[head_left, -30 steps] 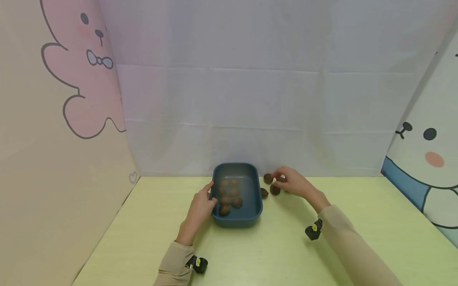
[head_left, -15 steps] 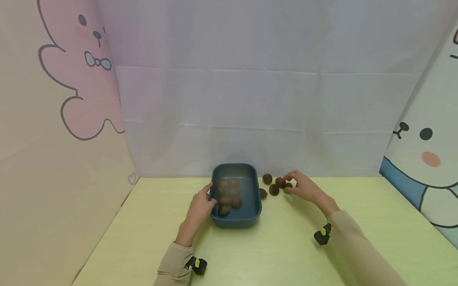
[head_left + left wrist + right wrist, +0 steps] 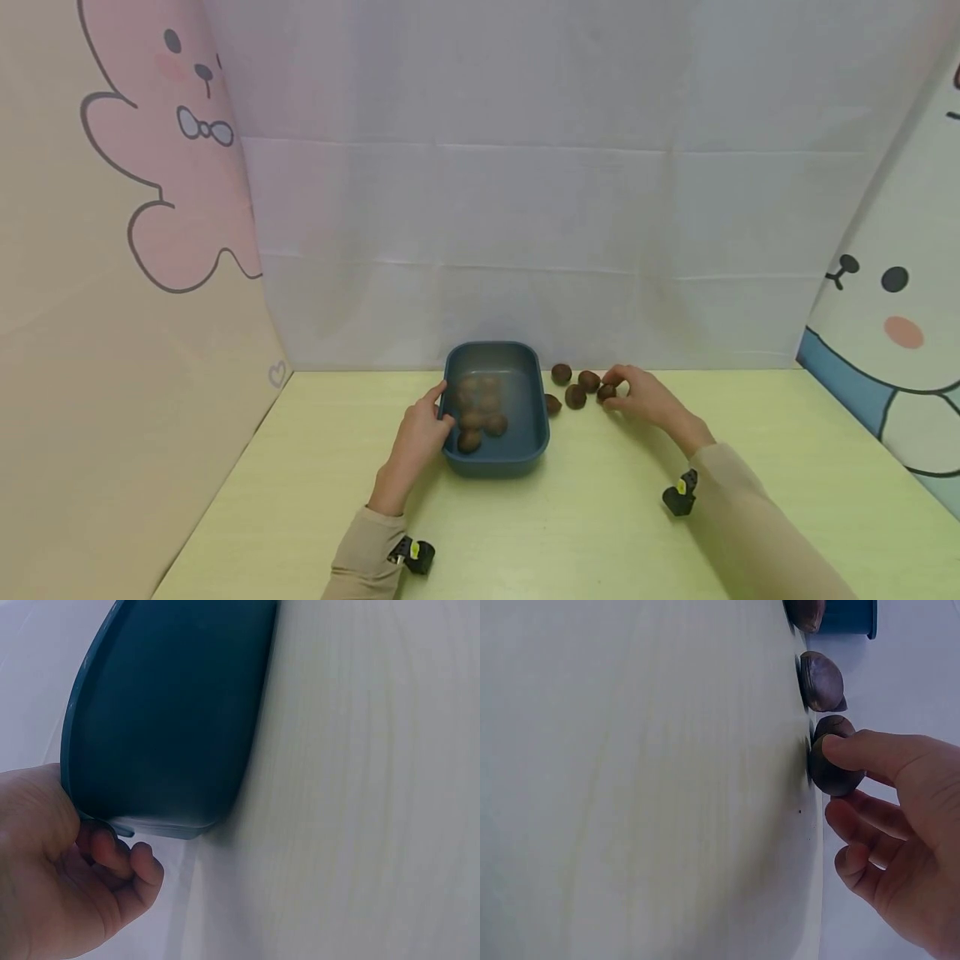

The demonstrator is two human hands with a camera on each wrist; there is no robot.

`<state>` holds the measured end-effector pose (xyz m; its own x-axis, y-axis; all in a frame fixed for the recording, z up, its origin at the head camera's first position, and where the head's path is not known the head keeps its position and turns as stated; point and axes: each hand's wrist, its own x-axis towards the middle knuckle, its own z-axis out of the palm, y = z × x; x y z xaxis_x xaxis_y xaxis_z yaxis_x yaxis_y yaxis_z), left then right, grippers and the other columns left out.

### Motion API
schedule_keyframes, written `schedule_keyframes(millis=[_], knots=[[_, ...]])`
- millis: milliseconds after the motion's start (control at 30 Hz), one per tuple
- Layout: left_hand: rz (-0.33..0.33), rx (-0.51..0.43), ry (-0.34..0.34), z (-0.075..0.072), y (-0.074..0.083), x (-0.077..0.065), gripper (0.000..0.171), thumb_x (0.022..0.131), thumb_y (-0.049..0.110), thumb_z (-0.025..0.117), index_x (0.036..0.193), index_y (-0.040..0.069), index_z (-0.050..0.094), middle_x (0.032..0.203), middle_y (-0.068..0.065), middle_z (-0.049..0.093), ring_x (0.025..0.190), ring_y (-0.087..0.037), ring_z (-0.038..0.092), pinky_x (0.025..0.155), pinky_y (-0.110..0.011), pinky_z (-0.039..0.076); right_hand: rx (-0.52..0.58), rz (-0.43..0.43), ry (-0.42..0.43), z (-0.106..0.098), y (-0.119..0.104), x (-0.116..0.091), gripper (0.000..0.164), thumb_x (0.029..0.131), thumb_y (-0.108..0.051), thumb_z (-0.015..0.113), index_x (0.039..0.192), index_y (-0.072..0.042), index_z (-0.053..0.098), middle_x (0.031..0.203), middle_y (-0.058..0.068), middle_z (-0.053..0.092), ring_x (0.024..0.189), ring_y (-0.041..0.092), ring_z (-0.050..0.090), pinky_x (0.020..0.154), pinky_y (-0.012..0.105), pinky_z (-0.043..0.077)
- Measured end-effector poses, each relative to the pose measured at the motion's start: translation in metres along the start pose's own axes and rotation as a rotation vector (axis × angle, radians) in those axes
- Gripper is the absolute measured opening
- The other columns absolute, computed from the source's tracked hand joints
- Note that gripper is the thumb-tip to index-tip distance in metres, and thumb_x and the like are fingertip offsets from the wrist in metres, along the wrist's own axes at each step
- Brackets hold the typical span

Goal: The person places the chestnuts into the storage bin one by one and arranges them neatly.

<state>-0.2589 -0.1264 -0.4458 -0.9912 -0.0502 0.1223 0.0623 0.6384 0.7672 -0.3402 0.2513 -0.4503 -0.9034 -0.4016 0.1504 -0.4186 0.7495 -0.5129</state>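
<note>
A blue plastic bin [image 3: 497, 468] stands on the table with several brown chestnuts [image 3: 469, 441] inside, mostly toward its left. My left hand [image 3: 417, 440] grips the bin's left rim; in the left wrist view the fingers [image 3: 142, 874] curl at the bin's edge. To the right, my right hand [image 3: 651, 403] pinches a chestnut [image 3: 835, 771] between thumb and fingers, low at the tabletop. Loose chestnuts lie between that hand and the bin: one [image 3: 588, 382] close beside the fingertips, another [image 3: 575, 397] nearer me, one [image 3: 561, 374] at the back, one [image 3: 552, 405] against the bin's right side.
The pale yellow-green table [image 3: 525, 542] ends at a white cloth backdrop [image 3: 480, 208] just behind the bin and chestnuts. Side panels with cartoon animals, a pink one [image 3: 187, 200] on the left and a white one [image 3: 885, 317] on the right, flank the table.
My right hand has moved right, off the middle chestnuts to the rightmost one, and its fingers have closed round it. The left hand and the bin stay in place.
</note>
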Motion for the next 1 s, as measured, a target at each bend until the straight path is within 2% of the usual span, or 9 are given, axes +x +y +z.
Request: schedule_keyframes(millis=[133, 333, 433, 667, 800, 1000], knots=[[0.001, 0.001, -0.001, 0.000, 0.000, 0.001, 0.068, 0.080, 0.000, 0.054, 0.148, 0.004, 0.046, 0.059, 0.002, 0.041, 0.047, -0.010, 0.030, 0.045, -0.024, 0.027, -0.008, 0.015, -0.001, -0.002, -0.002, 0.002, 0.028, 0.085, -0.014, 0.073, 0.109, -0.003, 0.065, 0.108, 0.015, 0.068, 0.101, 0.033, 0.063, 0.085, 0.046, 0.050], [0.000, 0.002, 0.000, -0.001, 0.001, 0.002, 0.068, 0.080, 0.001, 0.054, 0.148, 0.003, 0.046, 0.060, 0.001, 0.043, 0.047, -0.011, 0.031, 0.046, -0.025, 0.028, 0.019, -0.059, 0.016, -0.009, -0.019, 0.006, 0.025, 0.083, -0.013, 0.075, 0.105, -0.004, 0.067, 0.102, 0.011, 0.068, 0.092, 0.031, 0.062, 0.071, 0.032, 0.048], [0.000, 0.000, 0.001, -0.001, 0.000, 0.002, 0.068, 0.080, 0.001, 0.054, 0.148, 0.003, 0.046, 0.061, 0.001, 0.044, 0.047, -0.011, 0.032, 0.046, -0.025, 0.029, 0.016, -0.088, 0.022, -0.012, -0.032, 0.007, 0.026, 0.083, -0.013, 0.075, 0.107, -0.004, 0.068, 0.104, 0.011, 0.068, 0.094, 0.032, 0.062, 0.071, 0.031, 0.047], [0.003, 0.005, -0.002, -0.001, -0.001, 0.002, 0.068, 0.080, 0.001, 0.053, 0.148, 0.003, 0.045, 0.058, 0.003, 0.038, 0.046, -0.010, 0.027, 0.045, -0.024, 0.025, 0.021, -0.135, 0.031, -0.016, -0.072, 0.009, 0.029, 0.084, -0.016, 0.076, 0.111, -0.008, 0.068, 0.109, 0.009, 0.067, 0.071, 0.013, 0.055, 0.069, 0.030, 0.047], [0.005, 0.009, -0.004, -0.001, 0.000, 0.002, 0.068, 0.081, 0.001, 0.053, 0.148, 0.004, 0.045, 0.058, 0.004, 0.037, 0.047, -0.010, 0.026, 0.045, -0.024, 0.024, 0.063, -0.185, 0.017, -0.015, -0.095, 0.010, 0.030, 0.084, -0.016, 0.076, 0.112, -0.009, 0.068, 0.107, 0.006, 0.067, 0.066, 0.013, 0.056, 0.065, 0.028, 0.049], [0.006, 0.003, -0.008, -0.001, 0.001, 0.001, 0.068, 0.081, 0.001, 0.054, 0.149, 0.004, 0.045, 0.058, 0.003, 0.038, 0.046, -0.010, 0.027, 0.045, -0.024, 0.025, 0.043, -0.284, 0.009, -0.004, -0.117, 0.013, 0.028, 0.084, -0.017, 0.077, 0.110, -0.010, 0.070, 0.100, 0.003, 0.068, 0.074, 0.011, 0.056, 0.069, 0.027, 0.048]])
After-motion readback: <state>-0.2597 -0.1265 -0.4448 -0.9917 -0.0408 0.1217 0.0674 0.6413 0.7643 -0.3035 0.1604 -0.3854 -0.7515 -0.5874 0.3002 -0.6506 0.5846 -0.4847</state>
